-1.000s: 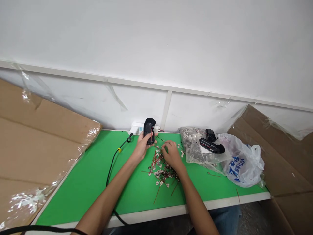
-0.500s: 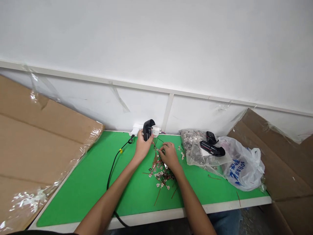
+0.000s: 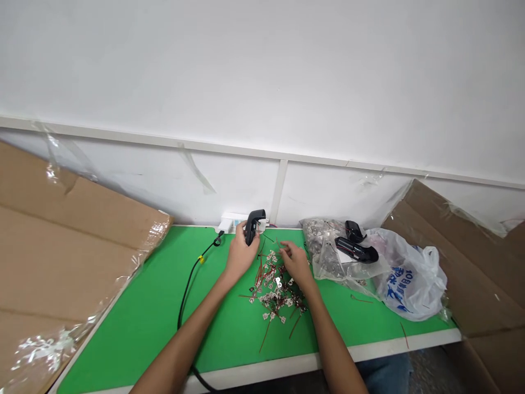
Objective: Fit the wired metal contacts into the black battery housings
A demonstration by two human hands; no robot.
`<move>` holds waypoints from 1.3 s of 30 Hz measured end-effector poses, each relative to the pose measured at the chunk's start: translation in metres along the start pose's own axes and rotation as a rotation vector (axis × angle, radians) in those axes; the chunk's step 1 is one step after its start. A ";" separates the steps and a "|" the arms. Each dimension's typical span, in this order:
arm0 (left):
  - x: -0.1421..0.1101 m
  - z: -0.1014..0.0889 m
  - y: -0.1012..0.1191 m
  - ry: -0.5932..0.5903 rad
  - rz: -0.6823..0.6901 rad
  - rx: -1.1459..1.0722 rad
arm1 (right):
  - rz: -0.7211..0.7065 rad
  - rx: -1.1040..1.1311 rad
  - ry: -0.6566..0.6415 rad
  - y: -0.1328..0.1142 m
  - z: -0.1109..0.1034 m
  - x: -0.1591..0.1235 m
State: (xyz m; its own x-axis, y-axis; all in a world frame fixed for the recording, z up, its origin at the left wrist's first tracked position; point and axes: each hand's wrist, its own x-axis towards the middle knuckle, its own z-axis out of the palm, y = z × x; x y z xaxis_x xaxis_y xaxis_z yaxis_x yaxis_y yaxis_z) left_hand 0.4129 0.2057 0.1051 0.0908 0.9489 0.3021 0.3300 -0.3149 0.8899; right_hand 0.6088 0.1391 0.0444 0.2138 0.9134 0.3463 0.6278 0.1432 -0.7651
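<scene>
My left hand (image 3: pixel 241 254) is wrapped round a black curved plastic housing (image 3: pixel 253 227), held upright above the back of the green table with its bent end at the top. Fine wires trail below it. To the right, my right hand (image 3: pixel 296 261) pinches a thin reddish wire (image 3: pixel 278 242) between its fingertips; the wire is small and blurred. Below and between the hands spreads a pile of small metal contact pieces (image 3: pixel 273 298), many with red or dark wires attached.
A clear bag of small parts (image 3: pixel 320 241) stands at the back right, with another black housing (image 3: pixel 356 250) on it. Beside it lies a white plastic bag (image 3: pixel 414 290). A black cable (image 3: pixel 184 295) crosses the left side to a white power strip (image 3: pixel 232 218). Cardboard (image 3: pixel 82 235) flanks the table.
My right hand has moved slightly right, off the pile, and now shows a thin wire at its fingertips. The housing in my left hand has turned and come a little lower.
</scene>
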 end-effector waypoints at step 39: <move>-0.024 0.035 0.001 -0.479 -0.218 -0.483 | 0.120 0.591 0.050 -0.033 -0.012 -0.003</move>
State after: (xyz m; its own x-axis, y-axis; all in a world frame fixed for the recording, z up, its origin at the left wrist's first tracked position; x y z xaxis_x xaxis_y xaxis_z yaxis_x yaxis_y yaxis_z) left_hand 0.4442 0.1834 0.0871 0.5096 0.8603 0.0154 -0.0550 0.0147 0.9984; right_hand 0.5962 0.1275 0.0753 0.3013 0.9194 0.2528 0.0777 0.2405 -0.9675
